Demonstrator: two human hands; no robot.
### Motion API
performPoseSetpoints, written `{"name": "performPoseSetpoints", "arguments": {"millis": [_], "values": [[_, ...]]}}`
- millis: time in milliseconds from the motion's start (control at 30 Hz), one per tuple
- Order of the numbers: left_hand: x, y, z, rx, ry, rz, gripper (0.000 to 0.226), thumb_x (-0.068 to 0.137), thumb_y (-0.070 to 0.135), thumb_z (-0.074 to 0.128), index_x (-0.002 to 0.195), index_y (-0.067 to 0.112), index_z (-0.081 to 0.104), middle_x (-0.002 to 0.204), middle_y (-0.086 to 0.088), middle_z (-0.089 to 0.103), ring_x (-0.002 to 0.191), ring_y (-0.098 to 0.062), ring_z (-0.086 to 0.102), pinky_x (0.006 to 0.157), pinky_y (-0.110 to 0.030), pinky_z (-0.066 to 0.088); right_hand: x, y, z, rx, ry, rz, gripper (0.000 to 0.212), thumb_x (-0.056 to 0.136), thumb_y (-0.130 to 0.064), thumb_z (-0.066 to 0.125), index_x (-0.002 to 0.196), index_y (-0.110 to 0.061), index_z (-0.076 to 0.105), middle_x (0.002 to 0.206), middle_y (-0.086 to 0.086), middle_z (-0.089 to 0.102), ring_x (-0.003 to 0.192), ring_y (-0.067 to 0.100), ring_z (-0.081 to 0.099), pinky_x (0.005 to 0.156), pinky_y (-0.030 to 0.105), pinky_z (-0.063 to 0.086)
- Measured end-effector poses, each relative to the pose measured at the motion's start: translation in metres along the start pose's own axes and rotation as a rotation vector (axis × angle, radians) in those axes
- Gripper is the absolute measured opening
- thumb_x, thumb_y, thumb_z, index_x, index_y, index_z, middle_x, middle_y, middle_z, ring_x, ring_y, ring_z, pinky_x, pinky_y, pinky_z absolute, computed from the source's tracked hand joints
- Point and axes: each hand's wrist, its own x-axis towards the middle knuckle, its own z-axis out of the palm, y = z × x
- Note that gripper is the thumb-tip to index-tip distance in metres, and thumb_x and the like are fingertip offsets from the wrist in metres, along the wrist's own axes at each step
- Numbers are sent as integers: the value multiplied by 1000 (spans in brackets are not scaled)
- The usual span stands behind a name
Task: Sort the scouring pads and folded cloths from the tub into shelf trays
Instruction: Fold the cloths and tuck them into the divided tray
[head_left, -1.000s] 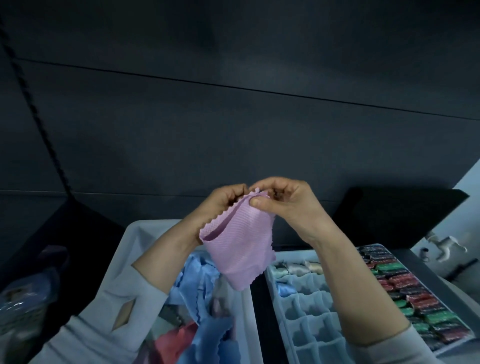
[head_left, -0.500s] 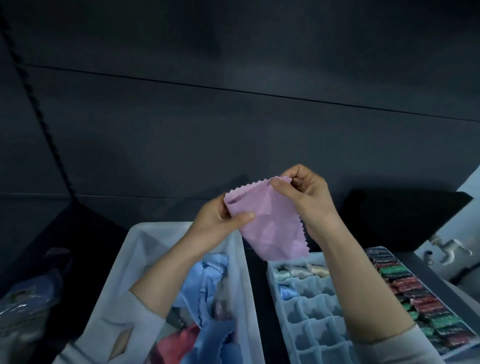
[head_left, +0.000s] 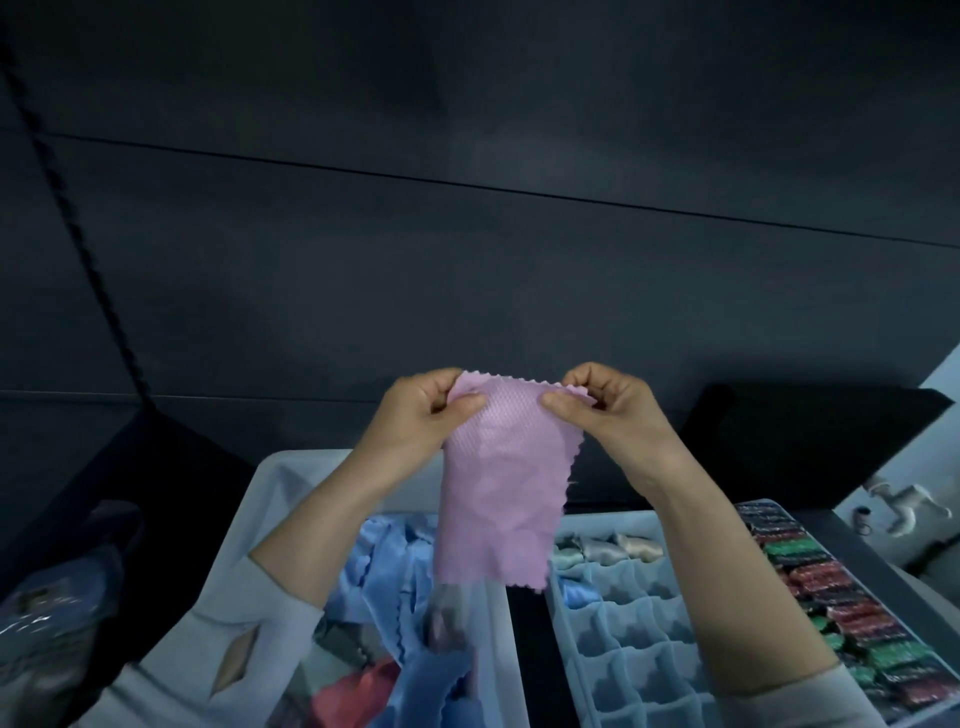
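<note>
A pink cloth (head_left: 501, 488) with zigzag edges hangs spread out in the air in front of me. My left hand (head_left: 421, 415) pinches its top left corner and my right hand (head_left: 608, 408) pinches its top right corner. Below it stands the pale tub (head_left: 270, 488), holding blue cloths (head_left: 395, 566) and a red one (head_left: 353, 696). To the right lies a light blue divided tray (head_left: 639, 660); a few folded pale and blue cloths (head_left: 602, 551) fill its far cells.
A tray of red and green scouring pads (head_left: 841, 592) lies at the far right. A dark wall panel fills the view ahead. A dim bag (head_left: 47, 613) sits at the lower left. White fittings (head_left: 904, 506) hang on the right wall.
The hands have drawn apart along the cloth's top edge. The pink cloth went from bunched and folded to hanging flat and open between them.
</note>
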Motion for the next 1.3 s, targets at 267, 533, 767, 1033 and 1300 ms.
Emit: {"name": "performPoseSetpoints", "arguments": {"millis": [267,533,767,1033,1300], "values": [[0,-2,-9,-153,43,-64,16,93,19,63,87,7,71,84,-6,66,79,-14,57,77,-36,46,1,-1,-6,-24,-55,54,17,78,-14,79,88,-2,71,82,14,63,76,20,58,78,26,49],[-6,10,-8,-160,38,-89,21,94,25,61,82,13,75,78,-1,65,73,-10,58,70,-30,51,-8,-10,-8,113,-122,16,15,74,-13,77,86,-9,70,78,5,66,75,14,59,78,21,50],[-6,7,-3,-121,-24,-73,36,89,50,51,105,25,71,106,6,72,96,-10,67,83,-29,55,-4,-9,-7,6,-18,-26,11,77,-10,79,76,-9,68,68,-1,64,61,9,54,58,19,47],[-5,-4,4,27,-65,11,17,90,29,65,81,15,69,73,0,57,72,-12,50,71,-34,44,-4,-7,-8,-31,-59,20,15,77,-10,79,83,-7,66,77,3,64,72,13,57,69,22,47],[-5,2,2,-94,75,-12,24,96,14,58,82,31,70,82,10,70,77,-4,62,78,-28,50,-8,-9,-6,19,-58,45,11,74,-13,79,82,-8,72,81,3,71,78,12,64,77,21,51]]}}
